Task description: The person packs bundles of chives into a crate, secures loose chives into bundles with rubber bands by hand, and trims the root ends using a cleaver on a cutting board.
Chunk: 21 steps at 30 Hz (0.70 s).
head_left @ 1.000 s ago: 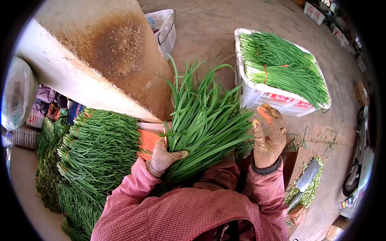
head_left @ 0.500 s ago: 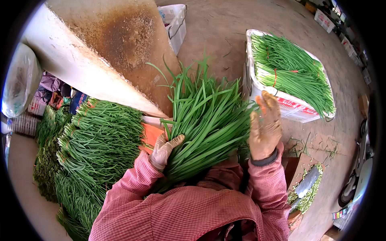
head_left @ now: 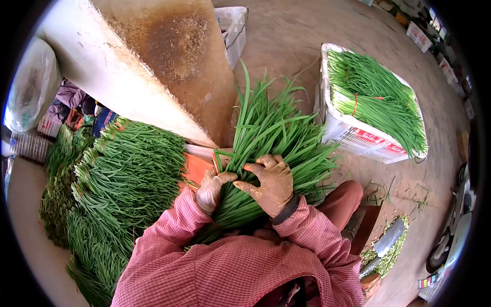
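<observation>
A large loose bunch of garlic chives (head_left: 286,130) lies across my lap, its long green leaves fanned out and pointing away from me. My left hand (head_left: 210,190), in a thin pale glove, is closed on the bunch's left side, its thumb over the leaves. My right hand (head_left: 271,183), in a stained brownish glove, rests on top of the leaves. Its thumb and forefinger are curved with a gap between them, and orange shows at the forefinger's tip. Orange-red material (head_left: 197,169) sits just left of my left hand.
Tied chives (head_left: 135,169) are stacked at my left. A white crate (head_left: 365,135) packed with banded chives stands at the front right. A slanted stained board (head_left: 174,51) rises ahead. At lower right, a broad blade (head_left: 389,237) lies on chopped trimmings. Another white crate (head_left: 235,36) stands behind the board.
My right hand has come down and left from beside the bunch onto its leaves, near my left hand. My left hand keeps its hold. The view has shifted slightly.
</observation>
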Motion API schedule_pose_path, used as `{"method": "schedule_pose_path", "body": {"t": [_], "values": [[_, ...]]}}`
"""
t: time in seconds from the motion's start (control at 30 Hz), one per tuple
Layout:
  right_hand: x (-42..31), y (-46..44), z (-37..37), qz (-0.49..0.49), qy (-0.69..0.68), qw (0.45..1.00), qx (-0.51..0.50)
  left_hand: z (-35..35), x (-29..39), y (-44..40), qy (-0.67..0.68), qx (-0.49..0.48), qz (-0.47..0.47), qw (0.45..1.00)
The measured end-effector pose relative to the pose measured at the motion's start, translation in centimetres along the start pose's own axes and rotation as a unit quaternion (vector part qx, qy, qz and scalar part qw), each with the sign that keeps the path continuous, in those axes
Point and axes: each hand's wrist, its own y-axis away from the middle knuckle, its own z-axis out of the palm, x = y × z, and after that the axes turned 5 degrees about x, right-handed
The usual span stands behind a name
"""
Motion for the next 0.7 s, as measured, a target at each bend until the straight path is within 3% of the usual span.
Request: {"method": "schedule_pose_path", "body": {"t": [0.07, 0.13, 0.2, 0.23, 0.3, 0.37, 0.4, 0.43, 0.47, 0.53, 0.57, 0.6, 0.63, 0.67, 0.7], "values": [[-0.3, 0.0, 0.6, -0.003, 0.041, 0.999, -0.03, -0.3, -0.2, 0.1, 0.025, 0.007, -0.021, 0.999], [0.2, 0.4, 1.2, -0.022, 0.028, 0.999, 0.009, -0.5, -0.7, -0.4, 0.066, -0.003, -0.033, 0.997], [0.8, 0.8, 1.2, 0.0, -0.073, 0.997, 0.037, -0.4, -0.7, -0.5, 0.094, -0.01, -0.027, 0.995], [1.9, 1.3, 1.7, 0.031, -0.174, 0.972, 0.152, -0.5, -0.6, -0.5, 0.112, -0.018, -0.031, 0.993], [3.4, 0.8, -0.7, 0.089, -0.231, 0.926, 0.285, -0.6, -0.4, -0.4, 0.12, -0.029, -0.035, 0.992], [6.8, 1.8, -4.2, 0.104, -0.068, 0.938, 0.324, -0.6, 0.1, -0.2, 0.145, -0.066, -0.044, 0.986], [8.8, 2.8, -5.2, 0.121, -0.079, 0.919, 0.368, -0.1, 0.5, 0.0, 0.145, -0.07, -0.044, 0.986], [10.4, 4.0, -6.4, 0.154, -0.105, 0.897, 0.4, 0.5, 0.9, 0.3, 0.099, -0.066, -0.01, 0.993], [12.4, 5.6, -7.8, 0.168, -0.016, 0.906, 0.388, 0.7, 1.1, 0.5, 0.054, -0.061, 0.025, 0.996], [16.7, 9.3, -8.5, 0.183, -0.017, 0.895, 0.407, 0.2, -0.4, 0.1, -0.245, -0.072, 0.18, 0.95], [16.3, 10.4, -9.0, 0.316, 0.213, 0.878, 0.288, 1.4, 0.3, 0.4, -0.364, -0.071, 0.247, 0.895], [16.3, 11.0, -9.3, 0.424, 0.425, 0.787, 0.146, 2.3, 0.9, 0.5, -0.474, -0.07, 0.309, 0.821], [16.4, 11.2, -9.5, 0.423, 0.427, 0.786, 0.147, 2.1, 0.7, 0.4, -0.54, -0.111, 0.297, 0.78], [15.2, 10.6, -9.8, 0.355, 0.371, 0.844, 0.153, 2.2, 0.3, 0.3, -0.538, -0.113, 0.298, 0.78], [13.3, 10.1, -10.1, 0.286, 0.312, 0.893, 0.157, 2.4, -0.1, 0.2, -0.572, -0.118, 0.331, 0.741]]}}
